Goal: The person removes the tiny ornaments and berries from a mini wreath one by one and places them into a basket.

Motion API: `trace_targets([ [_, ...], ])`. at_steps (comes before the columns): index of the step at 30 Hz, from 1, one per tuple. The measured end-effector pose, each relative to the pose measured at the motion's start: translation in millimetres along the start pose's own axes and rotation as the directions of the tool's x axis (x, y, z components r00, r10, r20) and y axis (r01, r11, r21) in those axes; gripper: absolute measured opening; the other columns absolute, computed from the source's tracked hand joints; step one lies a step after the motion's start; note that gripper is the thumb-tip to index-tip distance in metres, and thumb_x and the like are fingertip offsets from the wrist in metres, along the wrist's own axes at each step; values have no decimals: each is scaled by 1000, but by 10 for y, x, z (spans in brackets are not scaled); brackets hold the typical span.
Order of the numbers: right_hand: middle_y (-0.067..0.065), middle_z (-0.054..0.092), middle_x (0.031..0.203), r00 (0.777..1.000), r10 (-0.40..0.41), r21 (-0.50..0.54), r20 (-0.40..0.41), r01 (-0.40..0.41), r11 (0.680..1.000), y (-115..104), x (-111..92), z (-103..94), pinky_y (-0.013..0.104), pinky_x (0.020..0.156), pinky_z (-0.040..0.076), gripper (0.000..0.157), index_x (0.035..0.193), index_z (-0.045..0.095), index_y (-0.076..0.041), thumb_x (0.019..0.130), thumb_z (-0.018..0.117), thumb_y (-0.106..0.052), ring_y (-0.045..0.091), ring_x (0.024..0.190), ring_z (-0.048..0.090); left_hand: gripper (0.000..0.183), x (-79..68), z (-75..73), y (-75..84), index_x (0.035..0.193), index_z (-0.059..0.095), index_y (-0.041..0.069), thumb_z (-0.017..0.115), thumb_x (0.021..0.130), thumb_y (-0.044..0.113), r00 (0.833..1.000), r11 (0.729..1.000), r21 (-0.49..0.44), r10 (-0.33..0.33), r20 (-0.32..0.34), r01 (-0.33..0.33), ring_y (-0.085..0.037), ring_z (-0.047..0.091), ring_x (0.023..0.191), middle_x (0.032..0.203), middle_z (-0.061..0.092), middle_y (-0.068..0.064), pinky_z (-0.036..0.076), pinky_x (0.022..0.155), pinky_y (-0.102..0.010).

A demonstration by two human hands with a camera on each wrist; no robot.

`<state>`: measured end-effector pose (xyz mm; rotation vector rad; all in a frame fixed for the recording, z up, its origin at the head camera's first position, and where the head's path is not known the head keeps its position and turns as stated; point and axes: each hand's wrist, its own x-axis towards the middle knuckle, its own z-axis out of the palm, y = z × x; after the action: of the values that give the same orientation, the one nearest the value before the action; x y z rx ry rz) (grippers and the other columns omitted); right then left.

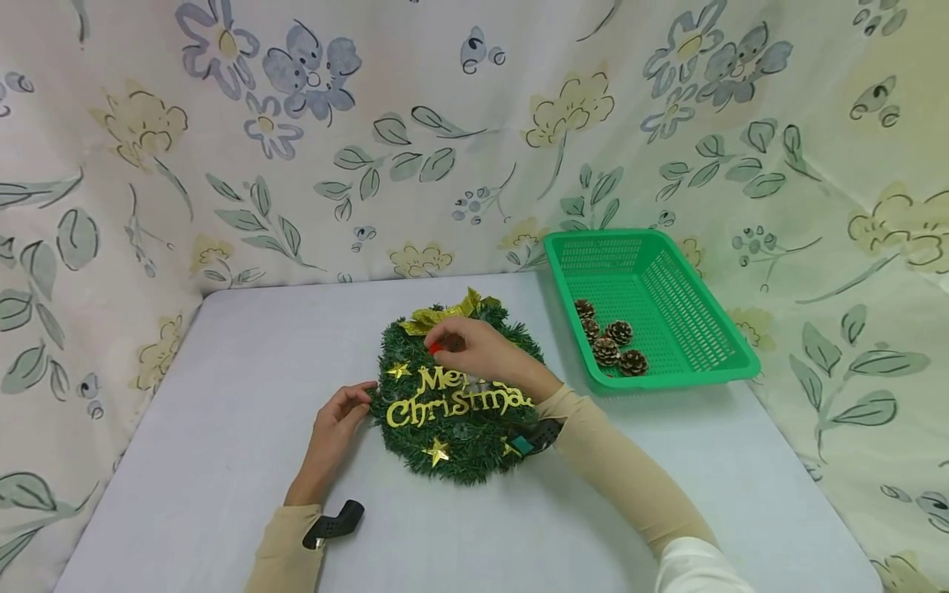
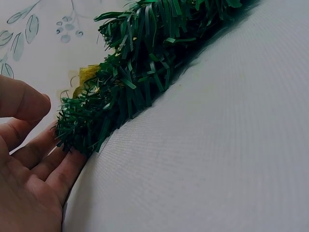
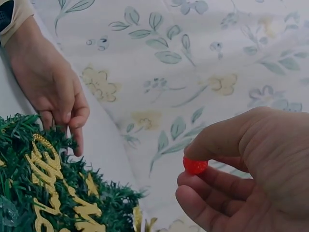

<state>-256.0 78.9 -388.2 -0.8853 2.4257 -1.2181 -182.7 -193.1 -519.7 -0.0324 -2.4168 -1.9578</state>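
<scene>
A green tinsel wreath (image 1: pixel 463 445) lies on the table, with gold "Merry Christmas" lettering (image 1: pixel 452 403), gold stars (image 1: pixel 437 452) and gold leaves (image 1: pixel 467 306) at its far edge. Above its far part, my right hand (image 1: pixel 478 350) pinches a small red ball (image 3: pixel 195 165) between thumb and fingertips. The ball has a bumpy, shiny surface and hangs clear of the wreath in the right wrist view. My left hand (image 1: pixel 342 424) touches the wreath's left edge. Its fingers (image 2: pixel 46 159) reach against the tinsel tips, while the thumb stays apart from them.
A green plastic basket (image 1: pixel 670 329) sits at the right back of the table, with several pinecones (image 1: pixel 619 332) gathered at its left side. Floral cloth (image 1: pixel 415 181) hangs behind and beside the white table (image 1: pixel 245 371).
</scene>
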Motion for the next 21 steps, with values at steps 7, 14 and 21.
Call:
trace_targets([
  [7,5,64,123,1000,-4,-16,-21,4,1000,-51,-80,-115,28,82,54,22,122,65,-14,100,62,-13,15,99,63,16,-18,0,39,113,56,-7,52,104,6,1000,1000,-2,-7,7,7,9,54,117,146,57,-18,44,92,-8],
  [14,9,64,126,999,-29,23,-46,30,999,-47,-124,-201,29,82,56,21,120,65,-11,99,62,-10,17,101,64,15,-11,5,11,112,56,-7,52,104,6,1000,1000,4,-5,-11,5,9,55,117,145,57,-21,44,93,-7],
  [21,6,64,124,997,-20,2,-76,20,1000,-32,-182,-323,30,85,56,21,121,66,-13,99,63,-12,17,104,64,16,-3,9,2,112,56,-7,51,104,6,1000,1000,3,-7,-12,7,11,54,117,145,56,-21,44,93,-7],
])
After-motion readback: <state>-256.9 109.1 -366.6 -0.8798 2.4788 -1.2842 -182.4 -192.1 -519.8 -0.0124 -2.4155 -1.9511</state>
